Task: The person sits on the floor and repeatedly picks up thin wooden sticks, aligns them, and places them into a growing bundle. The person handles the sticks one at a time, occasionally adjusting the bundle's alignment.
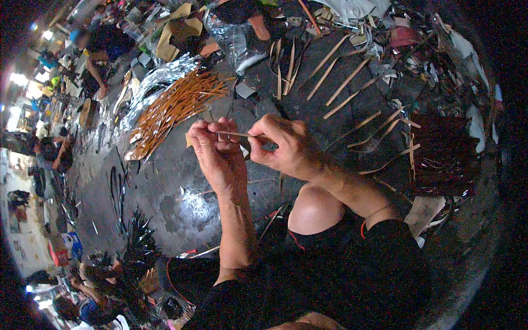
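Observation:
A thin, light-brown strip (232,133) runs between my two hands, held in front of me above the dark floor. My left hand (217,154) is turned palm up, its fingertips closed on the strip's left part. With thumb and forefinger, my right hand (283,146) pinches the other end; its remaining fingers are curled. A small tan piece (190,139) shows beside the left fingers, and I cannot tell whether it is held. Just beyond my left hand lies a bundle of orange-brown strips (173,110), with shiny silver strips (151,82) along its far side.
Tan strips (347,82) lie in loose rows on the dark floor (148,190) at the far right. A dark brown pile of strips (443,157) is at the right. Scraps and plastic (234,44) cover the far side. Several people sit at the left, one in dark clothes (110,44).

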Available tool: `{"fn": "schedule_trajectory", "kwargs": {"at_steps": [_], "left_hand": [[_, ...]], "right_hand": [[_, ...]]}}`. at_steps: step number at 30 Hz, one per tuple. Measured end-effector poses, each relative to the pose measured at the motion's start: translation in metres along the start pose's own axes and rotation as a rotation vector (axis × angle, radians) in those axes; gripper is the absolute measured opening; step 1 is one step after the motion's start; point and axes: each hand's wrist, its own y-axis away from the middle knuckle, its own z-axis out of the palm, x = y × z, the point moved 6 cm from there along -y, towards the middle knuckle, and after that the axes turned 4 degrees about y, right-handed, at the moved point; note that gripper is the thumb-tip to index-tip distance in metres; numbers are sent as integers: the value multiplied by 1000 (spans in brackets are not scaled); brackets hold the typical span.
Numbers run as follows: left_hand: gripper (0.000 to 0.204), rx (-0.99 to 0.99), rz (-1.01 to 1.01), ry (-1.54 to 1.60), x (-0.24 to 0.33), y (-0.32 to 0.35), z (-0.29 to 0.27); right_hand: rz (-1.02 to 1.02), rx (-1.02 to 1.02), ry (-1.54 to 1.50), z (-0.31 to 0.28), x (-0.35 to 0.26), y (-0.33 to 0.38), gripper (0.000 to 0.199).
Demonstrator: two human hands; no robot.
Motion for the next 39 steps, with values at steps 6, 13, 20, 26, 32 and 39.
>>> {"fn": "schedule_trajectory", "kwargs": {"at_steps": [6,13,20,26,32,39], "left_hand": [[17,5,59,-29,19,-10,-11],[20,98,153,-33,53,-27,-38],[22,171,223,10,95,-46,-72],[21,-51,203,76,128,-67,-97],[19,152,255,61,155,-74,-118],[15,43,161,124,197,-91,-161]], "right_hand": [[-56,-47,34,2,-5,5,20],[-72,-82,61,4,-1,14,22],[-48,-113,83,-1,0,17,21],[-19,-111,43,-5,3,22,20],[-29,-147,92,-8,5,25,19],[-6,-178,42,-9,4,24,18]]}}
